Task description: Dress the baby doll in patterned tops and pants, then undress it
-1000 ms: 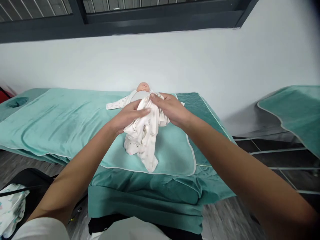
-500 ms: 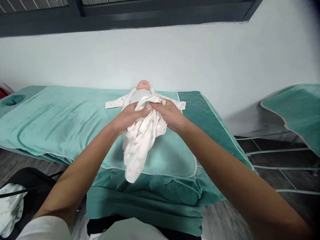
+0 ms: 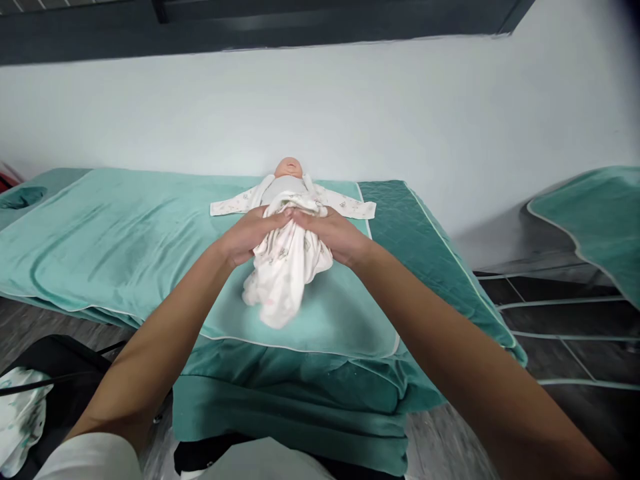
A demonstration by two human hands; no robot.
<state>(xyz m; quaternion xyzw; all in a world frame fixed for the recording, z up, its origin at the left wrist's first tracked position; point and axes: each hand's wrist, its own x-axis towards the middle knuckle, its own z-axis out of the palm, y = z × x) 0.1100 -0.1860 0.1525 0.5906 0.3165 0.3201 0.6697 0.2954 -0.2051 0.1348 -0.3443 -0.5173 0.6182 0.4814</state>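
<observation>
A baby doll (image 3: 289,167) lies face up on the bed, head towards the wall. It wears a pale grey top, and a white printed jacket (image 3: 345,201) lies spread with both sleeves out to the sides. In front of its body hang bunched white printed baby pants (image 3: 283,280), gathered at the top. My left hand (image 3: 255,233) grips their left side and my right hand (image 3: 337,233) their right, thumbs almost meeting in the middle. The cloth and my hands hide the doll's lower body.
Green sheets and a lighter mat (image 3: 345,313) cover the bed (image 3: 125,233), which stands against a white wall. At lower left is a black bag or seat (image 3: 65,360) with a printed cloth (image 3: 23,413) on it. A rack with pale bars (image 3: 560,301) stands at right.
My hands have drawn closer together on the pants, thumbs now side by side. The hanging end of the pants has risen towards the doll, and more of the jacket's right sleeve shows.
</observation>
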